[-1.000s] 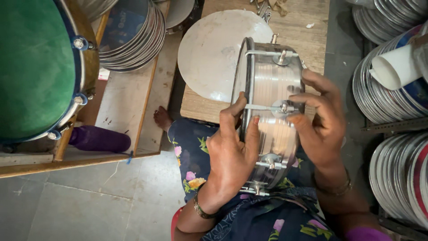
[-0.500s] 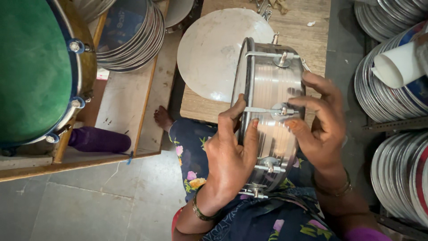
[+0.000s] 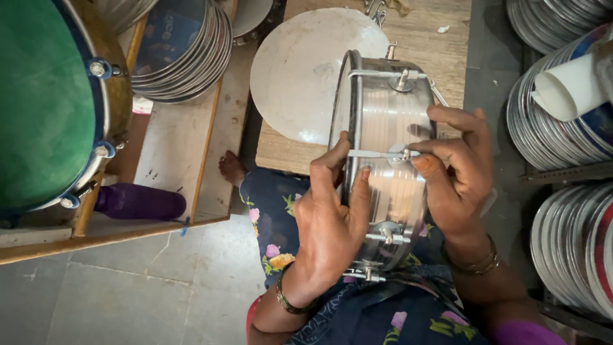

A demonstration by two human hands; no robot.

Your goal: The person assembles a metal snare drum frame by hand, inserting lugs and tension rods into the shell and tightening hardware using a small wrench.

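I see the shiny cylindrical steel drum shell [image 3: 389, 166] standing on edge on my lap, its top leaning on the wooden table [image 3: 447, 38]. My left hand [image 3: 332, 223] has its grip clamped on the shell's rim at nine o'clock. My right hand [image 3: 456, 172] pinches the small metal tuning lug [image 3: 402, 154]. A round pale drumhead disc [image 3: 300, 73] lies at eleven o'clock.

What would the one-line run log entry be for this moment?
left hand: grips metal drum shell on lap | right hand: fingertips on tension rod | behind: round drumhead on wooden board
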